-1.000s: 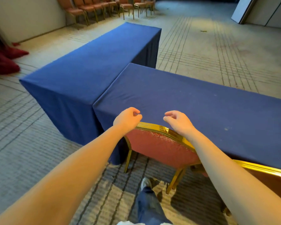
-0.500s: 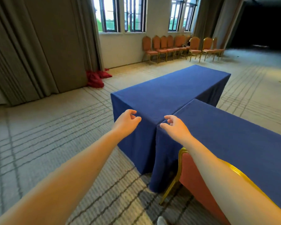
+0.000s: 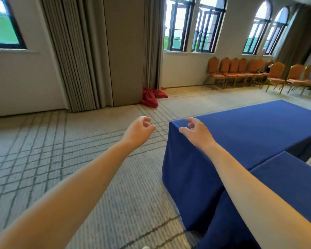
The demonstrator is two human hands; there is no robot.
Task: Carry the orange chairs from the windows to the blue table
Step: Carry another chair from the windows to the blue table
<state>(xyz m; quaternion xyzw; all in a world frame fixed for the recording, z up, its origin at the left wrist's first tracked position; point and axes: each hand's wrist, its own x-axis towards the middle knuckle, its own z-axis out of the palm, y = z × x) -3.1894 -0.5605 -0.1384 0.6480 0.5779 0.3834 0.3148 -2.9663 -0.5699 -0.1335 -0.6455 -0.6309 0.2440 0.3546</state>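
Left hand (image 3: 137, 132) and right hand (image 3: 197, 133) are hovering loosely curled, empty; orange chairs (image 3: 241, 72) are waiting by the windows (image 3: 192, 27), none showing at the blue worktop (image 3: 250, 126).

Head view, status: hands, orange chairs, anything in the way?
Left hand, right hand empty, loosely curled. Orange chairs in a row under windows. Blue table partly between; red cloth by curtain.

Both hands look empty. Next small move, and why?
Probably step around the table's left corner toward the chairs under the windows: left hand and right hand are loosely curled, holding nothing, and the chairs stand in a row at the far wall.
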